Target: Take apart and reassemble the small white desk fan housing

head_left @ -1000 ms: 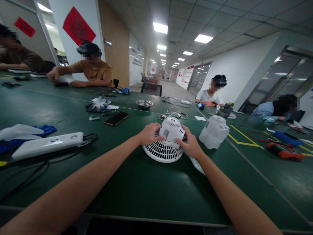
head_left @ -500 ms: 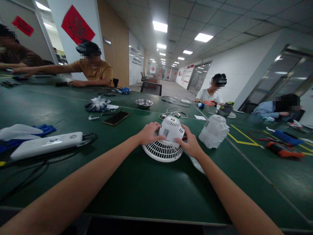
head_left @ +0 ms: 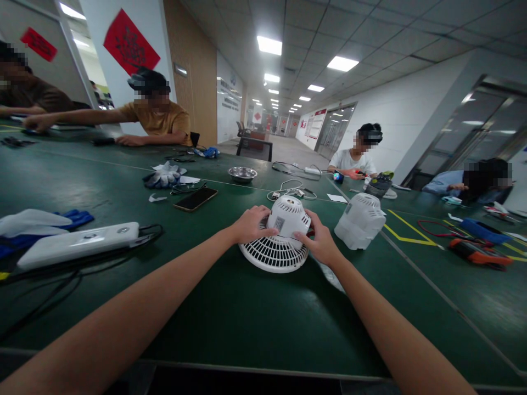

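At the centre of the frame, my left hand (head_left: pixel 256 224) and right hand (head_left: pixel 323 240) grasp the white vented housing (head_left: pixel 290 215) from either side, thumbs towards its front. It sits over the round slatted grille (head_left: pixel 272 259) on the green counter (head_left: pixel 247 318). I'd judge even pressure from both sides best, sparing the thin slats; the white plastic piece (head_left: pixel 360 224), right of centre, stands apart from my grip.

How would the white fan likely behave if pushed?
The white fan would probably slide rather than tip, its broad grille lying beneath the narrower domed housing. The grille's ribs look rigid, so it should hardly flex. The smooth-looking dome might slip between left hand and right hand.
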Action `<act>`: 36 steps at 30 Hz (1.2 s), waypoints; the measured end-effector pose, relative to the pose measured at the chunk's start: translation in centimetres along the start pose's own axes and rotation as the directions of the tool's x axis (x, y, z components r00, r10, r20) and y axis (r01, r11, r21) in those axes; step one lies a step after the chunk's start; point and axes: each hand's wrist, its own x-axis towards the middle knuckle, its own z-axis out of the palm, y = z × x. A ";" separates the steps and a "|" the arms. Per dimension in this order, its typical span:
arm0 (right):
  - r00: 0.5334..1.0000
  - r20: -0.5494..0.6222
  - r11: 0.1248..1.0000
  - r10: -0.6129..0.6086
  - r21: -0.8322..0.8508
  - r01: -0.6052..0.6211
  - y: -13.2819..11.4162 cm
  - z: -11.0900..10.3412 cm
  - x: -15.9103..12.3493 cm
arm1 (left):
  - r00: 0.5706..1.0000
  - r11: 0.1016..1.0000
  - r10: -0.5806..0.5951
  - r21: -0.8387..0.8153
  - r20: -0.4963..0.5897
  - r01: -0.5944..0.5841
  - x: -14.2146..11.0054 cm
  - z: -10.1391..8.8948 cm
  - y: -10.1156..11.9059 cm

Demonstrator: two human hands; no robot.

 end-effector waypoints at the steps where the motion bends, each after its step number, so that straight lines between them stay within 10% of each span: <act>1: 1.000 -0.002 1.000 0.001 -0.002 -0.001 0.0 0.0 0.0 | 1.000 1.000 0.001 -0.002 0.001 -0.001 0.0 0.0 0.0; 36: 1.000 0.001 1.000 -0.001 -0.026 0.001 -0.1 -0.1 0.0 | 1.000 1.000 -0.005 0.003 -0.006 0.005 -0.1 0.0 0.2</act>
